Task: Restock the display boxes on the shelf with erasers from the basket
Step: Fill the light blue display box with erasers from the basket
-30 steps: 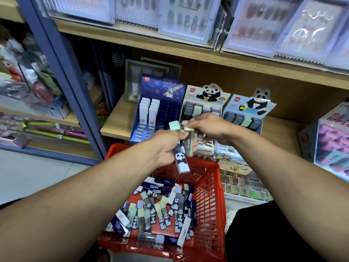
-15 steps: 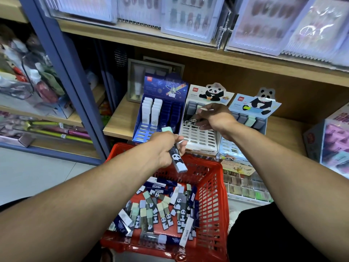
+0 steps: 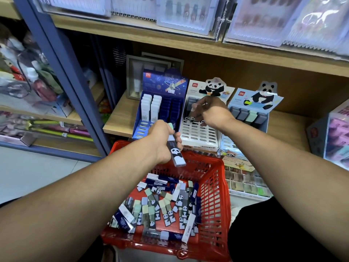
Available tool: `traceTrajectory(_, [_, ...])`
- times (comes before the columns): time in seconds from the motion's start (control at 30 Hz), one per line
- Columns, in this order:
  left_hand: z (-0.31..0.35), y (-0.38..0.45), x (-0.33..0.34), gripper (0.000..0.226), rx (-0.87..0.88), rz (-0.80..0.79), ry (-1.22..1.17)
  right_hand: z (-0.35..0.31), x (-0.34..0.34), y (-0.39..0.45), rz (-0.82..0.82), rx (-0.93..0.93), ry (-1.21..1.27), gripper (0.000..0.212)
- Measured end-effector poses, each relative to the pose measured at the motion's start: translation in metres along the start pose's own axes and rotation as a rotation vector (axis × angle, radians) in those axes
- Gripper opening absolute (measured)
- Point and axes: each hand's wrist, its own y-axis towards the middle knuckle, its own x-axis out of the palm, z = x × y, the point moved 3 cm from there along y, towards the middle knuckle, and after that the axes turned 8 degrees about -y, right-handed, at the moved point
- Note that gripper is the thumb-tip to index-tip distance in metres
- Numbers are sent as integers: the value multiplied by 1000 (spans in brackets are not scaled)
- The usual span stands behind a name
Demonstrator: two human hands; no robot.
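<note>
**1 camera, worn on the head**

There is only 1 view. It looks forward and down from the person's head. The red plastic basket (image 3: 217, 188) sits close below. The light wooden shelf (image 3: 120, 118) is a bit farther, straight ahead. Both arms reach out from the bottom edge.

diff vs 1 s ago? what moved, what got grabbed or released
The right hand left the left hand and carried one eraser up to the white panda display box; its fingers now pinch it at the upper slots. The left hand keeps gripping the panda eraser over the red basket. Basket, blue box and right panda box stayed put.
</note>
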Motion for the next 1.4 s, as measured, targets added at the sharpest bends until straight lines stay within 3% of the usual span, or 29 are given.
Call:
traceTrajectory(0.23, [-1,-6,2,33,29,13,21,-4,5,-4,-5,55,136,12])
traceTrajectory(0.47, [-1,-8,5,45,29,-2,49,-7,14,-5,-38,-18,19,9])
traceTrajectory(0.53, [0,-12,9,38,37,-32,61,-6,11,-2,-1,-9,3,10])
traceTrajectory(0.67, [-4,-15,13,35,-1,-85,79,8,2,6,135,-47,-158,5])
traceTrajectory(0.8, [-7,-15,14,16,15,-115,96,6,-2,-2,298,-191,-250,10])
traceTrajectory(1.07, [-6,-19,13,30,39,-136,136,1,6,2,139,-163,-627,28])
traceTrajectory(1.17, [-5,-18,11,31,45,-145,147,-6,0,-4,211,-215,-535,23])
traceTrajectory(1.2, [-4,-18,10,29,44,-147,151,-10,-3,-7,186,-203,-377,22])
traceTrajectory(1.27, [-3,-19,11,28,42,-155,156,-18,-3,-15,-63,-132,-62,38])
traceTrajectory(1.33, [-3,-20,13,28,51,-163,163,-21,0,-27,-417,-79,-22,45])
traceTrajectory(1.4, [-4,-21,15,27,69,-175,181,-16,-1,-35,-653,-31,-13,39])
